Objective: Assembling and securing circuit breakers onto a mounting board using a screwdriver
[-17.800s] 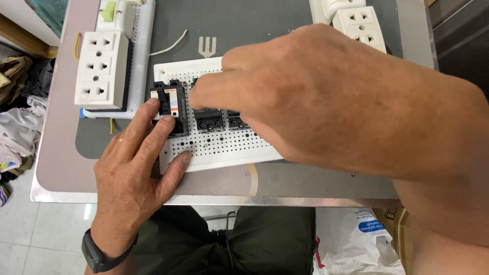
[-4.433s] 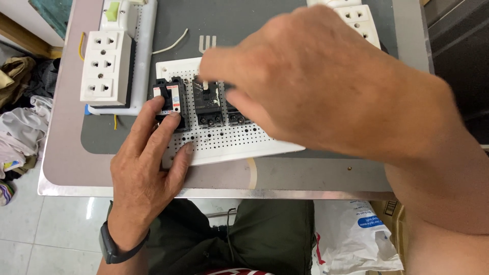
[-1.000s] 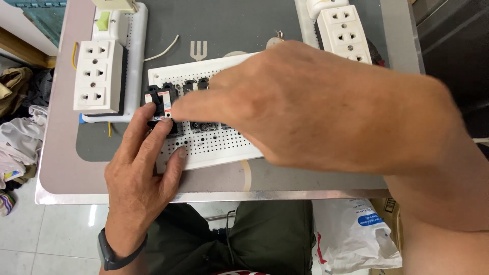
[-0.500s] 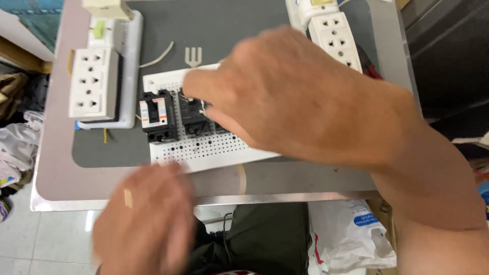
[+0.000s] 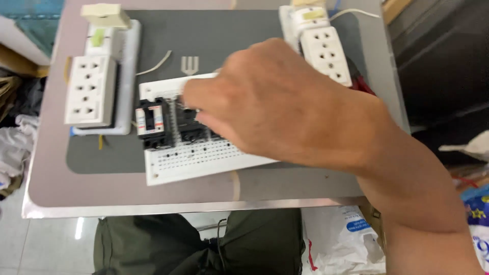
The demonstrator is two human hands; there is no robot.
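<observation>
My right hand (image 5: 285, 107) reaches in from the lower right and covers the middle of a white perforated board (image 5: 204, 160). Its fingertips and thumb close on a black breaker (image 5: 189, 130) mounted on the board. Just left of it stands another black breaker with a white and red label (image 5: 152, 122), free of the hand. More of the row is hidden under my palm. My left hand is out of the picture.
The board lies on a dark grey mat (image 5: 214, 35) on a small table (image 5: 127, 196). A white socket strip (image 5: 91, 89) sits at the left, another socket strip (image 5: 326, 53) at the back right. A short white wire (image 5: 155, 65) lies on the mat. A plastic bag (image 5: 341, 244) is on the floor.
My left hand has lifted off the board's left end and gone out of view below. My right hand stays on the breakers.
</observation>
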